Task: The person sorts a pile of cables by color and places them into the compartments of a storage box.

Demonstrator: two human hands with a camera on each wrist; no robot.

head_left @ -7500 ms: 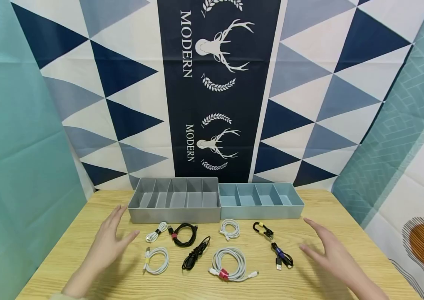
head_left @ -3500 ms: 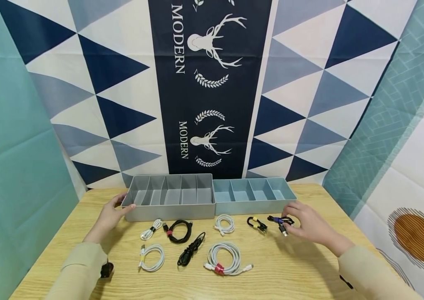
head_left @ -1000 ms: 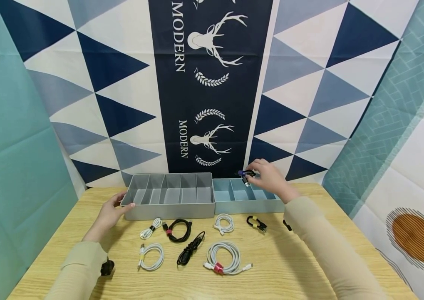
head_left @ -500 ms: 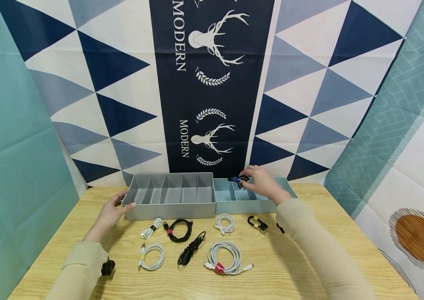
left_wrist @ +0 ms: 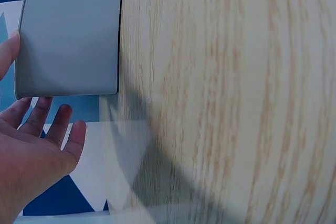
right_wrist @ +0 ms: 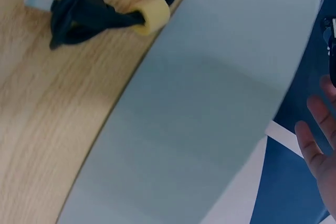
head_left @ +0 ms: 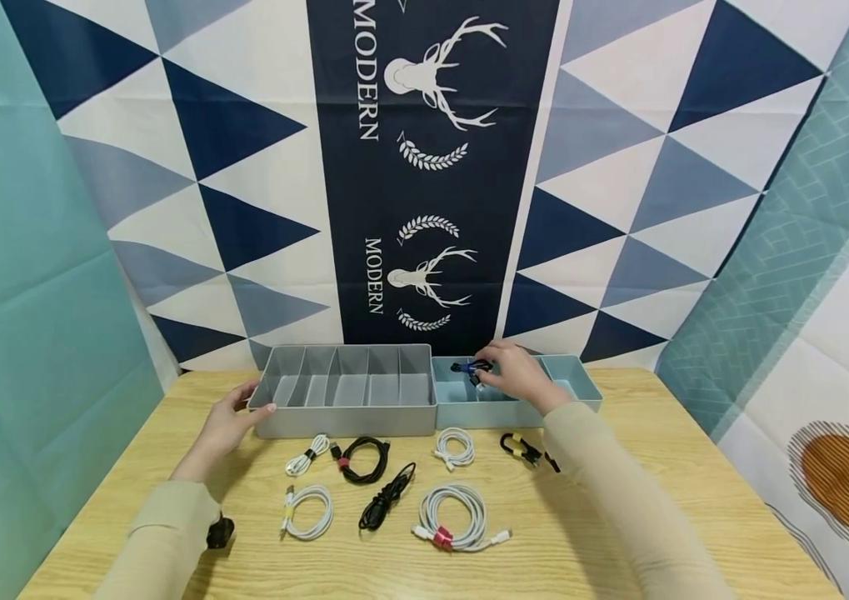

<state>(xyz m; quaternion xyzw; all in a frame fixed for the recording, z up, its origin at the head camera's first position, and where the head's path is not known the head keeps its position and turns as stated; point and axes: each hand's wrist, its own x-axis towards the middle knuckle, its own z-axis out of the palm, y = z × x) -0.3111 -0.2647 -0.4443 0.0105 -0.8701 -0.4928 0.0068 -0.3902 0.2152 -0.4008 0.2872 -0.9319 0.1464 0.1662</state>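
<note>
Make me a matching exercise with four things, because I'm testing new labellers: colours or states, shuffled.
1. cable in the right hand
2. largest white coil
3. small black cable by the right sleeve
4. grey tray

A. yellow bands
B. touched by the left hand
C. blue tie
D. red tie

Pairs: 1-C, 2-D, 3-A, 4-B

The left hand (head_left: 225,429) and the right hand (head_left: 517,373) are bare; the left sleeve (head_left: 157,550) and the right sleeve (head_left: 622,496) are plain, pale beige. The left cuff (head_left: 177,505) is wide. Beside it shows a rounded black device (head_left: 220,533), and at the right sleeve a small black piece (head_left: 551,462).
</note>
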